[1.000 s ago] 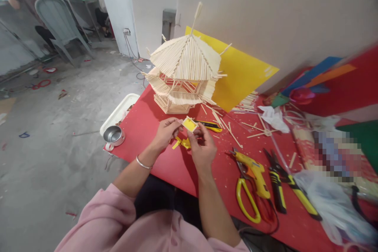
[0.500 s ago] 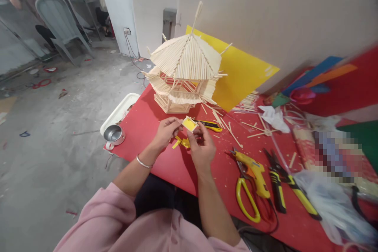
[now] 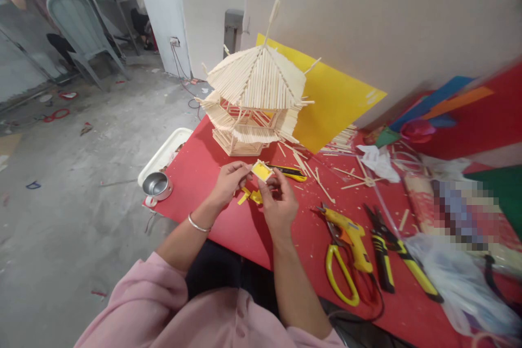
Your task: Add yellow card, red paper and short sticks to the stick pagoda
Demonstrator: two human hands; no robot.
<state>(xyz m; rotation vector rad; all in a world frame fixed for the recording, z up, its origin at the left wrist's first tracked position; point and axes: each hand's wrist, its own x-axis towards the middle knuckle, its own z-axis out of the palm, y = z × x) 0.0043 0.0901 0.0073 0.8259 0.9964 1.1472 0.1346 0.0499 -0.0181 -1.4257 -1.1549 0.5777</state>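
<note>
Between my two hands is a small wooden-stick frame (image 3: 262, 171) with a yellow panel inside. My left hand (image 3: 229, 181) pinches its left edge between thumb and fingertips. At its lower right side, the thumb and fingers of my right hand (image 3: 280, 199) grip it too. Yellow paper scraps (image 3: 255, 197) lie on the red table just below the frame. A yellow and black utility knife (image 3: 290, 173) rests right behind my right fingers. Beyond my hands stands a pavilion model (image 3: 256, 103) built of thin wooden sticks, with a tiered pointed roof.
On the right lie a yellow glue gun (image 3: 350, 236), yellow-handled scissors (image 3: 340, 277), cutters (image 3: 397, 255) and a plastic bag (image 3: 452, 283). Loose sticks (image 3: 322, 174) scatter behind. A yellow sheet (image 3: 338, 98) leans on the wall. A metal cup (image 3: 157, 186) stands at the table's left corner.
</note>
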